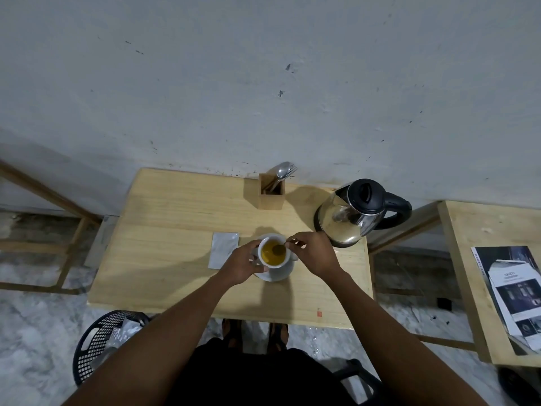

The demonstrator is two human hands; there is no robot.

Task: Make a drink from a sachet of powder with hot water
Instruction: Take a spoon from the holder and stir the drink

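- the step in hand looks like stirring: the white cup (273,253) stands on its saucer (276,273) near the middle of the worktop (164,230), already holding yellow-orange liquid, so powder and water both seem to be in.
- the left hand (243,263) is wrapped round the left side of the cup, fingers curled against its wall, steadying it.
- the right hand (311,252) has its fingertips pressed together on the handle of a spoon (279,248), whose bowl sits down in the liquid.
- the sachet (224,249) lies flat just left of the cup, partly under the left hand; the kettle (355,213) stands to the far right, lid down.
- the next move, by my reckoning, calls for small circles of the spoon with the cup kept braced, then lifting the spoon clear without dripping or tipping the cup.
- hard to make out: whether the powder has fully dissolved, whether the sachet is torn open and emptied, and how the cup's handle lies.
- a wooden holder (271,192) with more cutlery stands at the far edge; a black basket (101,344) on the floor is partly hidden by the left arm.
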